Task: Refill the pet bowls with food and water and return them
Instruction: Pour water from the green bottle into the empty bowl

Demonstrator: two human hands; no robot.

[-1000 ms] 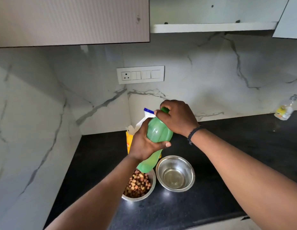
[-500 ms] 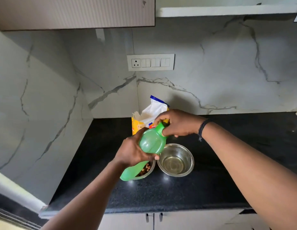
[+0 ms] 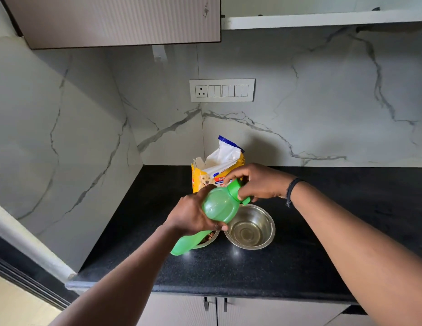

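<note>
- Gripping the body of a green bottle [image 3: 219, 205], the left hand [image 3: 193, 214] is wrapping fingers and thumb round it; the bottle is lying tilted in the air, base down-left, neck up-right.
- Sitting on the black counter [image 3: 323, 255] beneath that hand, the food bowl [image 3: 206, 241] is mostly hidden; only a sliver of kibble is showing.
- Standing open behind the hands, against the marble wall [image 3: 323, 102], is a yellow pet food bag [image 3: 217, 168].
- Curling round the bottle's green cap [image 3: 238, 190], the right hand's [image 3: 259, 182] fingertips are pinching it.
- Resting on the counter just right of the food bowl, the steel water bowl [image 3: 251, 229] is holding a shallow layer of water, directly below the cap.
</note>
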